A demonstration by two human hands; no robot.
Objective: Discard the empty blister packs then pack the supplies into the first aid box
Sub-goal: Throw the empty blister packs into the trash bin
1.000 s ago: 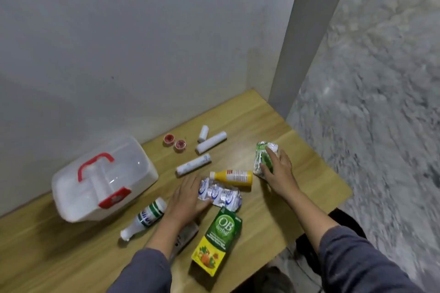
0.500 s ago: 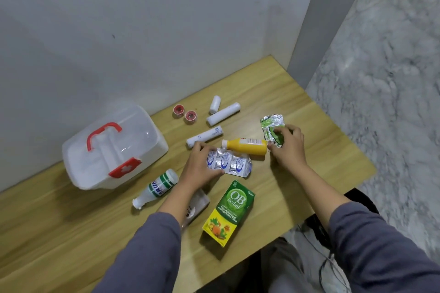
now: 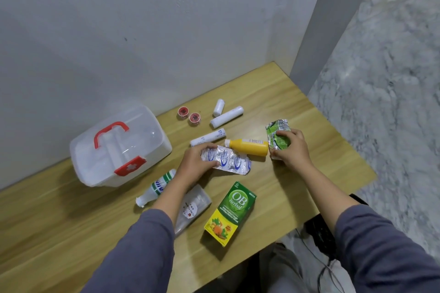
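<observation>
My left hand (image 3: 195,164) grips the left end of a silver-and-blue blister pack (image 3: 232,160), raised slightly off the wooden table (image 3: 71,221). My right hand (image 3: 289,148) pinches a crumpled green-and-silver blister pack (image 3: 277,133) near the table's right side. The white first aid box (image 3: 119,147), lid closed with a red handle and red latch, stands at the left against the wall. Supplies lie around: a yellow bottle (image 3: 247,146), a green OB herbal carton (image 3: 231,213), a white bottle with green label (image 3: 156,187), three white bandage rolls (image 3: 226,116), two red tape rolls (image 3: 189,115).
A clear plastic pouch (image 3: 192,207) lies under my left forearm. The table ends at a grey pillar (image 3: 321,43) on the right, with marble floor (image 3: 381,102) beyond. White wall runs along the table's back edge.
My left hand has closed on the silver-blue blister pack and lifted its end. My right hand has picked up the green blister pack off the table. The view has shifted.
</observation>
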